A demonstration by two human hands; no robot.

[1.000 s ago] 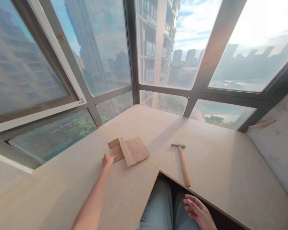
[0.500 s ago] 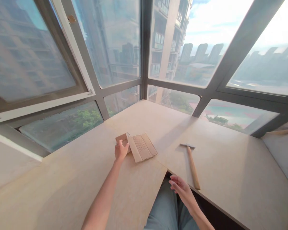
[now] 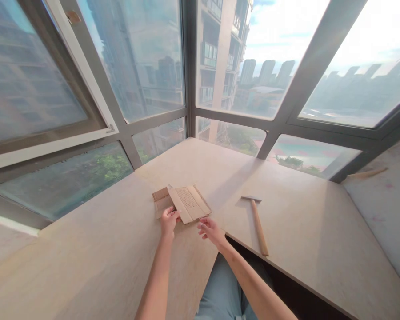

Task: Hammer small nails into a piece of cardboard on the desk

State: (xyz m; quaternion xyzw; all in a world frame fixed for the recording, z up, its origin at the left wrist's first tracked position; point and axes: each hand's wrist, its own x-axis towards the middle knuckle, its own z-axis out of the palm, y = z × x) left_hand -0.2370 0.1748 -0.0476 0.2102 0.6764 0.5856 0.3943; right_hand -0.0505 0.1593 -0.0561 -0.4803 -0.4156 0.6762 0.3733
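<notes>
A flat brown cardboard pack [image 3: 189,203] with a grid of small dots on its top lies on the pale wooden board [image 3: 120,249], and a smaller cardboard piece [image 3: 161,201] lies against its left side. My left hand [image 3: 169,220] rests at the near edge of the cardboard, fingers curled on it. My right hand [image 3: 209,230] hovers just below the pack's near right corner, fingers loosely bent and apart, holding nothing. A hammer [image 3: 257,222] with a wooden handle and a metal head lies to the right on the second board [image 3: 306,231].
Large windows in dark metal frames [image 3: 186,71] wrap the corner behind the boards. The two boards meet in a V-shaped gap above my lap in blue jeans [image 3: 223,289]. A speckled pale surface [image 3: 386,200] lies at the right.
My right hand rose from my lap to the near edge of the cardboard pack. My left hand shifted from the small piece's left corner to the pack's near edge.
</notes>
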